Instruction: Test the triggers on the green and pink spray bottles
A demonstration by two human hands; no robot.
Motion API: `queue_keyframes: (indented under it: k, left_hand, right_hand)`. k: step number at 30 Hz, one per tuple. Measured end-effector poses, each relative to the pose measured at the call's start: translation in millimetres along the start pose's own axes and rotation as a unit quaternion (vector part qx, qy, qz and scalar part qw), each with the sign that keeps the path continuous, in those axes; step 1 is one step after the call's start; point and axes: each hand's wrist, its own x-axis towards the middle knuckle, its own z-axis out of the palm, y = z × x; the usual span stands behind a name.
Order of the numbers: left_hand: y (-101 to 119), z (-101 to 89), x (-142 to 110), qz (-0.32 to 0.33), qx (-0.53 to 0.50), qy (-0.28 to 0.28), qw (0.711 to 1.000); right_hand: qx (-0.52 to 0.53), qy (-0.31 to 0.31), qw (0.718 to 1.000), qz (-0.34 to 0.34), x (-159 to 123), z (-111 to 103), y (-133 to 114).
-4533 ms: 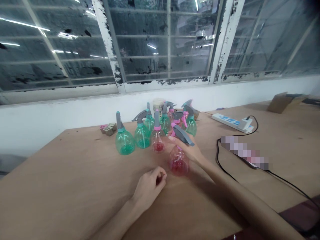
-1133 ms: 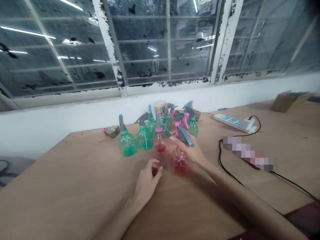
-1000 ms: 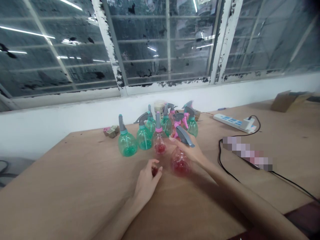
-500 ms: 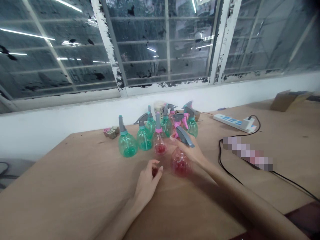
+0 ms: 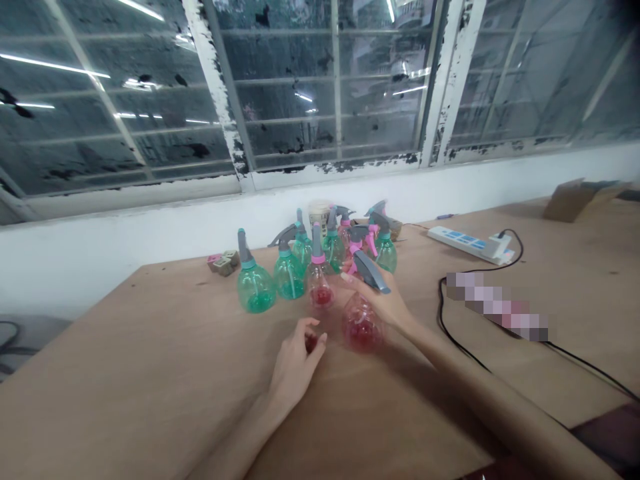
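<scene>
My right hand [image 5: 384, 297] is closed round the neck of a spray bottle with a clear body holding red liquid [image 5: 362, 328]. The grey trigger head [image 5: 371, 272] of this bottle pokes out above the fingers, and the body hangs below them. To its left, my left hand [image 5: 296, 357] is apart from the bottle, thumb and curled fingers separated, nothing clearly seen between them. Just beyond the hands stands a pink-collared spray bottle [image 5: 321, 287] with some red liquid. Left of that are green spray bottles [image 5: 256, 290] [image 5: 289, 277] with grey heads.
More green and pink spray bottles [image 5: 385, 253] stand behind, near a printed cup [image 5: 319, 215]. Small blocks [image 5: 223, 263] lie at the left. On the right are a white power strip [image 5: 463, 243], a black cable [image 5: 440, 310], a pixelated item [image 5: 495, 307] and a cardboard box [image 5: 567, 200].
Almost nothing differs. Both hands and the held spray bottle keep nearly the same place, and the view has shifted very slightly.
</scene>
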Motion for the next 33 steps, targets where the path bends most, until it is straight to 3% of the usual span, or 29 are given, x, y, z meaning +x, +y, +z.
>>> queue_keyframes:
  k: [13,15,19,23,29,33]
  left_hand:
    - [-2,-0.4,1,0.001,-0.007,0.008,1.0]
    - [-3,0.4,5,0.007,-0.009,0.042,0.999]
    - [-5,6.0,25,0.025,0.003,0.165,0.986]
    - [-1,16.2,55,0.07,0.084,0.267,0.957]
    - [1,30.1,87,0.061,0.124,0.314,0.939]
    - [1,31.3,94,0.038,0.114,0.307,0.944]
  right_hand:
    - [0.002,0.009,1.0,-0.007,0,0,-2]
    - [0.007,0.005,1.0,0.0,0,0,-3]
    - [-0.005,0.003,1.0,0.006,0,2,-5]
    - [-0.055,0.003,0.998,0.007,-1,1,-8]
    - [-0.105,-0.041,0.994,0.002,-21,-8,-5]
    - [-0.138,-0.069,0.987,0.038,-46,-15,3]
